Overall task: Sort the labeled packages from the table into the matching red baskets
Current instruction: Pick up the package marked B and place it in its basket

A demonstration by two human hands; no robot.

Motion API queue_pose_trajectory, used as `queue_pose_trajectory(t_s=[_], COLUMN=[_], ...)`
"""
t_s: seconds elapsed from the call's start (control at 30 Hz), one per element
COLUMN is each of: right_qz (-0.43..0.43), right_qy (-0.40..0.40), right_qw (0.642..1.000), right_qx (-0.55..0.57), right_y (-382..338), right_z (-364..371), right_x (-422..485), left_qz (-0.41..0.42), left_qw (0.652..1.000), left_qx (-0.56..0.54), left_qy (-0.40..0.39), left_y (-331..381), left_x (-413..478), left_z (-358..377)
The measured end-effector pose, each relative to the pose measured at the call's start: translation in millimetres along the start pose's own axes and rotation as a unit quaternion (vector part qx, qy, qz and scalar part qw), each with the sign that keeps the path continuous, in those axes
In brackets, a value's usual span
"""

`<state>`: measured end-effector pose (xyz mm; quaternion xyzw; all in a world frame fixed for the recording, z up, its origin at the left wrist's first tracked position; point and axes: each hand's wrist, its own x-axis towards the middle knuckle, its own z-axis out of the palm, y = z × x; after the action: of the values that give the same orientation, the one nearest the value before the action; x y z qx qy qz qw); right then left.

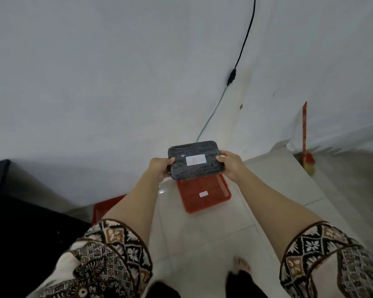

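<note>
A dark patterned package (195, 160) with a white label marked "B" is held level in the air. My left hand (160, 167) grips its left end and my right hand (230, 165) grips its right end. Directly below it on the tiled floor lies a red basket (205, 195) with a small white label on its bottom; the package hides the basket's far edge. A second red basket (105, 206) shows to the left, mostly covered by my left forearm.
A dark table (13, 222) fills the lower left. A white wall stands ahead, with a black cable (242, 46) running down it. A red-handled broom (305, 138) leans in the right corner. My bare foot (242, 265) stands on the floor tiles.
</note>
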<state>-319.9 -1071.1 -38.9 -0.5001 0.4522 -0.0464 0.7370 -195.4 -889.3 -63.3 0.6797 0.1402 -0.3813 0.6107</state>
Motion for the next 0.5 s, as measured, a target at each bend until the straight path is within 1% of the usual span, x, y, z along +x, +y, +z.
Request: queue_pose_trajectory(t_s=[0.23, 0.37, 0.5], right_qz=[0.021, 0.037, 0.043], right_qy=[-0.050, -0.065, -0.073], right_qw=[0.998, 0.997, 0.996], right_qx=[-0.030, -0.028, -0.035], right_y=[-1.3, 25.2, 71.2], right_z=[-56.1, -70.7, -78.9], right_x=[77.2, 137.4, 209.1], left_qz=[-0.005, -0.002, -0.006], left_qw=[0.997, 0.995, 0.995], left_qx=[-0.054, -0.071, -0.062], left_qy=[0.056, 0.074, 0.082], left_y=[-31.8, -59.3, -100.5], left_x=[49.2, 96.4, 161.8], left_z=[63.8, 79.0, 87.6])
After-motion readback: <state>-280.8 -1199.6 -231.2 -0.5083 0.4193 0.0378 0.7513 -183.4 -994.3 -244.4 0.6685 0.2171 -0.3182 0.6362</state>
